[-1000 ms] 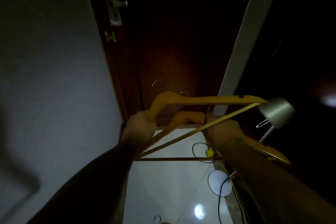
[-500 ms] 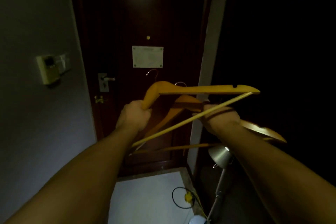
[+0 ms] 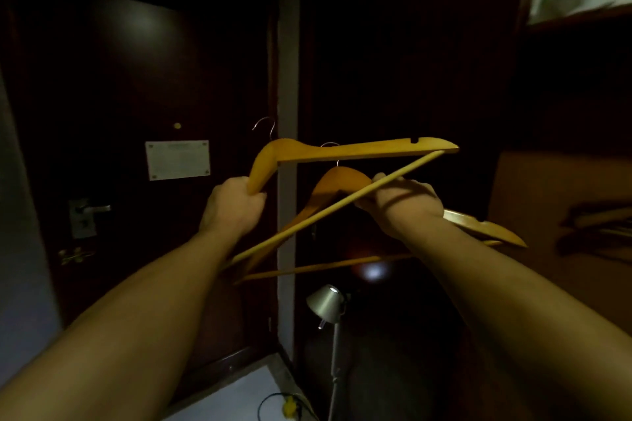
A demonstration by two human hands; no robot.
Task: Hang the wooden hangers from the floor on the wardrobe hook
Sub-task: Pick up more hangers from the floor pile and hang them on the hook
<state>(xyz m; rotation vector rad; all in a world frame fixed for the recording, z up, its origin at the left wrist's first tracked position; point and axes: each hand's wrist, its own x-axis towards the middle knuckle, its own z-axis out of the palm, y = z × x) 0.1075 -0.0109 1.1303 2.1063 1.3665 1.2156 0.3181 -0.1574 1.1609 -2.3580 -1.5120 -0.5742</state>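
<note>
Two wooden hangers, now swung from the dark glossy door (image 3: 136, 79) toward the unlit wardrobe recess (image 3: 410, 61), hanging judged near: smooth amber triangles with round bars, upper hanger (image 3: 359, 150) clenched at its shoulder tip by the left grip (image 3: 236, 205), lower hanger (image 3: 342, 181) grasped by the right grip (image 3: 403, 205), thin wire hooks upward.

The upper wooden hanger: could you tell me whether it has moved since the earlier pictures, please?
Yes, rightward. The upper hanger, gripped by the left hand, had its hook just below the door notice; the hook is now beside the pale door frame.
</note>
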